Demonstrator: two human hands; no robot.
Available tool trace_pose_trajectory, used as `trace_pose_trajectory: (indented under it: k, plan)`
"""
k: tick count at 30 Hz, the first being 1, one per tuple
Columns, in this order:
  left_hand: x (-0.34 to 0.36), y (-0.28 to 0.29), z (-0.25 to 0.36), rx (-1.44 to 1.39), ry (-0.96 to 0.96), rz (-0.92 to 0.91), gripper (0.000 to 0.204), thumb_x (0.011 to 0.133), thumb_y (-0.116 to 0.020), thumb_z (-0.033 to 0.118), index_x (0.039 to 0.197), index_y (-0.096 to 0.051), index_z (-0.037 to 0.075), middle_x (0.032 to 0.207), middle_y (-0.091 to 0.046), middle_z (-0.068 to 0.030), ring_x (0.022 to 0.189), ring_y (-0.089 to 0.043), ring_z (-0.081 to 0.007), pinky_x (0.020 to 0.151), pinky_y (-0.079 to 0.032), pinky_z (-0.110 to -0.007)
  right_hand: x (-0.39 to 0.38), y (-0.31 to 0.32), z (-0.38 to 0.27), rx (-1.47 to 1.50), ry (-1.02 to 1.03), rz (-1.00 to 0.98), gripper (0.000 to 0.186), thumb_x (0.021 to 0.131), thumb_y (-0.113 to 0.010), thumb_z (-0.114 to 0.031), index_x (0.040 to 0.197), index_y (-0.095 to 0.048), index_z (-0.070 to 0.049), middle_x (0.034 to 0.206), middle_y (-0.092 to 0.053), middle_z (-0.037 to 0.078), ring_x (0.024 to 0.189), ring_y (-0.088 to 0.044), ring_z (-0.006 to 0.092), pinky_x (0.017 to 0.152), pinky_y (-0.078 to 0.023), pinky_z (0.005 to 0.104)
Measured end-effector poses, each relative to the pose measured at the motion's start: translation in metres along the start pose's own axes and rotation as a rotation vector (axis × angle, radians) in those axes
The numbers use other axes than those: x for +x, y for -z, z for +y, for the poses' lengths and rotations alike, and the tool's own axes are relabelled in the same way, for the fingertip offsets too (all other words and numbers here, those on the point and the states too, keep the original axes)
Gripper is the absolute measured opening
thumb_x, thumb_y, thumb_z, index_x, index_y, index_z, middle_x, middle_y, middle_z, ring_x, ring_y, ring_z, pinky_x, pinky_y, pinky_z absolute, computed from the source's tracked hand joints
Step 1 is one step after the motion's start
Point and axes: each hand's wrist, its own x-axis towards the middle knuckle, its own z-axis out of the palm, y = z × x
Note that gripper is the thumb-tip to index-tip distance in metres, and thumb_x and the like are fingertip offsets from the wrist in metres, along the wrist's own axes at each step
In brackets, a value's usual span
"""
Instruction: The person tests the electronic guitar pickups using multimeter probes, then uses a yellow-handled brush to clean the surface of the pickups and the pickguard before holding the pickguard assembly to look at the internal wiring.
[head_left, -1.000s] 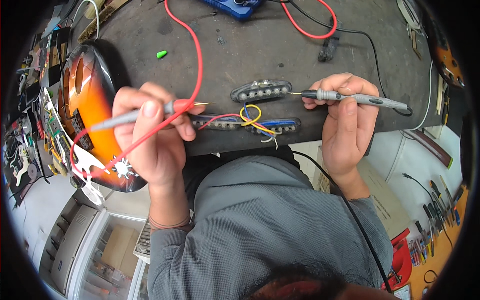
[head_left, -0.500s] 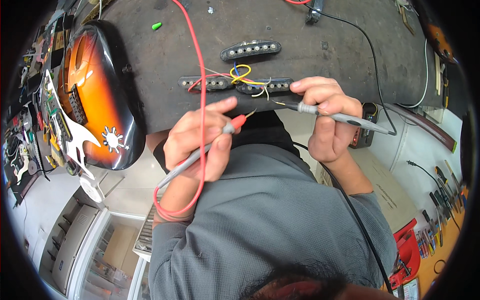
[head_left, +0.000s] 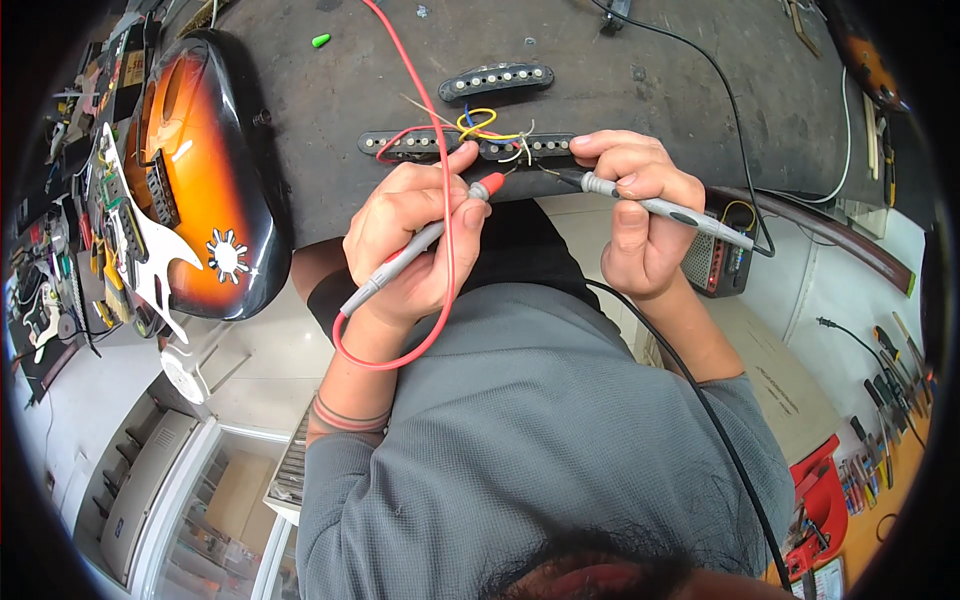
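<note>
My left hand (head_left: 405,230) is closed around a grey test probe (head_left: 400,265) with a red collar. Its metal point is close to the lower edge of the right-hand guitar pickup (head_left: 555,146); contact cannot be told. A black-collared test probe (head_left: 665,207) is gripped in my right hand (head_left: 645,235), its point also beside that pickup's leads. My right index fingertip rests at the pickup's right end. Another black pickup (head_left: 420,145) lies to the left, partly under the red cable (head_left: 447,215). Yellow, blue and white wires (head_left: 480,117) curl between them. A third pickup (head_left: 497,80) lies farther back.
A sunburst guitar body (head_left: 200,180) sits left on the dark bench mat (head_left: 330,90), beside a white pickguard (head_left: 155,240). A small green piece (head_left: 321,41) lies at the back. The black cable (head_left: 725,75) arcs along the right. Hand tools (head_left: 880,400) hang at far right.
Both probe points have moved closer to the right-hand pickup and its leads. My left hand has shifted up and right, and the red cable loop has swung right. The view has shifted slightly.
</note>
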Motion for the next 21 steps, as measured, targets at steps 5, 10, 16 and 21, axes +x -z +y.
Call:
trace_pose_trajectory:
  k: [5, 10, 16, 21]
  plan:
    - [0.0014, 0.0002, 0.0015, 0.012, 0.015, -0.006, 0.014, 0.101, -0.064, -0.007, 0.110, -0.055, 0.000, 0.099, -0.068, -0.0193, 0.080, -0.077, -0.0248, 0.106, -0.056, -0.065, -0.0007, -0.0019, 0.0011, 0.017, -0.003, 0.014, 0.013, 0.108, -0.058, -0.010, 0.117, -0.051, -0.005, 0.096, -0.065, 0.015, 0.104, -0.072, 0.0357, 0.092, -0.056, 0.0468]
    - [0.0025, -0.0003, 0.0021, 0.016, 0.019, -0.009, 0.013, 0.102, -0.064, -0.006, 0.108, -0.054, 0.000, 0.097, -0.068, -0.0185, 0.079, -0.077, -0.0251, 0.106, -0.056, -0.065, 0.0001, -0.0009, -0.0004, 0.010, -0.006, 0.007, 0.013, 0.108, -0.058, -0.010, 0.118, -0.051, -0.005, 0.097, -0.066, 0.015, 0.104, -0.072, 0.0353, 0.092, -0.056, 0.0465]
    - [0.0038, -0.0075, 0.0024, -0.003, 0.026, 0.123, 0.017, 0.094, -0.074, -0.008, 0.097, -0.059, 0.000, 0.077, -0.072, -0.0122, 0.074, -0.074, -0.0218, 0.094, -0.065, -0.053, 0.0004, 0.0000, -0.0007, 0.005, -0.012, -0.009, 0.013, 0.108, -0.058, -0.010, 0.119, -0.051, -0.005, 0.097, -0.066, 0.015, 0.104, -0.071, 0.0347, 0.092, -0.056, 0.0465]
    - [0.0052, -0.0080, 0.0027, 0.013, 0.031, 0.121, 0.018, 0.094, -0.074, -0.009, 0.097, -0.059, 0.000, 0.077, -0.072, -0.0125, 0.074, -0.074, -0.0217, 0.094, -0.065, -0.053, 0.0010, 0.0007, -0.0010, -0.018, -0.015, -0.015, 0.014, 0.107, -0.058, -0.006, 0.118, -0.050, -0.005, 0.097, -0.065, 0.015, 0.104, -0.071, 0.0345, 0.093, -0.056, 0.0466]
